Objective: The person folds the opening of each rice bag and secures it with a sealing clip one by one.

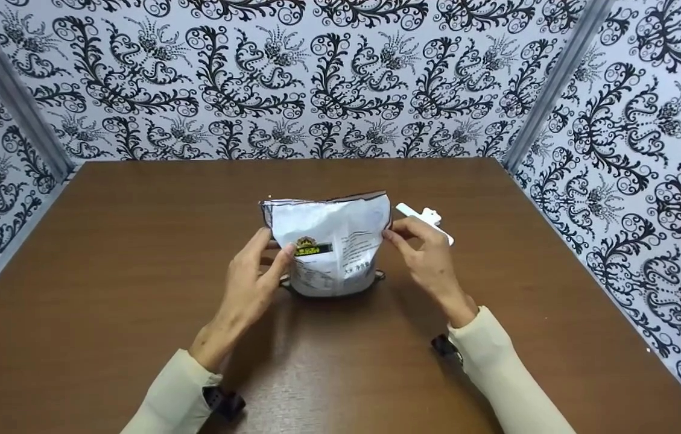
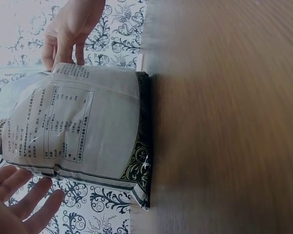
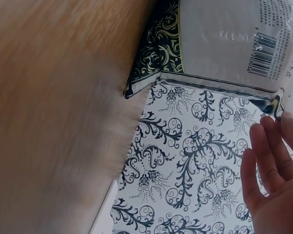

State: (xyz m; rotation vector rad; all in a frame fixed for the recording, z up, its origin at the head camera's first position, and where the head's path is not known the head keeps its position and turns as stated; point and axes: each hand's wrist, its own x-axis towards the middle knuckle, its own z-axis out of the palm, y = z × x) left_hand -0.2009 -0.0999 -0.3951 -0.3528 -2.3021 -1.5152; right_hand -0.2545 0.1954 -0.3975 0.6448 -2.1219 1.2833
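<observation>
A white plastic food bag (image 1: 322, 220) with printed text and a dark patterned base stands upright on the table, its wide top edge spread out. My left hand (image 1: 250, 274) holds its left side, thumb on the front and fingers by the side edge; in the left wrist view those fingers (image 2: 31, 202) are fairly straight. With thumb and fingertips, my right hand (image 1: 427, 256) pinches the upper right edge. The right wrist view shows the bag's barcode side (image 3: 219, 39) and the right hand (image 3: 278, 180) at its edge. The bag's contents are hidden.
Behind my right hand a white plastic clip (image 1: 427, 220) lies on the brown wooden table (image 1: 135, 241). Walls with a black-and-white scroll pattern (image 1: 280, 72) close off the back and both sides. Dark wrist cameras (image 1: 222, 402) sit under the sleeves.
</observation>
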